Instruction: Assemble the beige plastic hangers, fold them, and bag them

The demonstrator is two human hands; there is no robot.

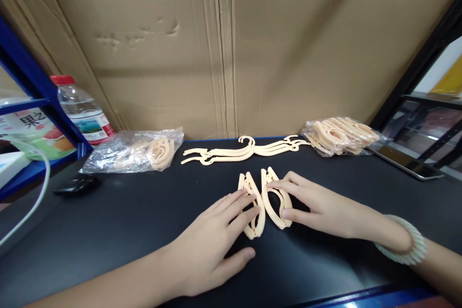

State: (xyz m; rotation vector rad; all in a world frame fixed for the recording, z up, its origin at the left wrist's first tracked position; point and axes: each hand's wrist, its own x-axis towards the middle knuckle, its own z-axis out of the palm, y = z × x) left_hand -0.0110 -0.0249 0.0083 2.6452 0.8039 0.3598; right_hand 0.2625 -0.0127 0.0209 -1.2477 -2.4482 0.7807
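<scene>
I'm looking down through the head camera, and here on the black tabletop (144,216) two cream folded hangers lie side by side, front and centre, touching or nearly so where their inner edges meet.

My left hand (212,240) comes in low, its fingers laid over the left folded hanger (260,211), the thumb out wide and off it, nearer me. No pinch there; that hand is spread, palm down.

Across to my right hand (317,202), with the pale beaded bracelet (404,240) on its wrist: forefinger on the upper part of the right folded hanger (266,202), thumb down at its lower right edge. Finger and thumb stand well apart, so it's a spread touch too.

Beyond the pair, the opened-out hangers (231,154) lie lengthwise, hooks bunched in the middle, close to the cardboard wall (325,33). To their right sits a clear bag of folded hangers (335,134), with a flat dark-screened device (407,161) beside it. Over on the left I've got another clear bag (159,151) with cream pieces inside, a red-capped bottle (84,110) behind it, and a black mouse (76,185) nearer me. A white cable (45,187) curves along the far left.
</scene>
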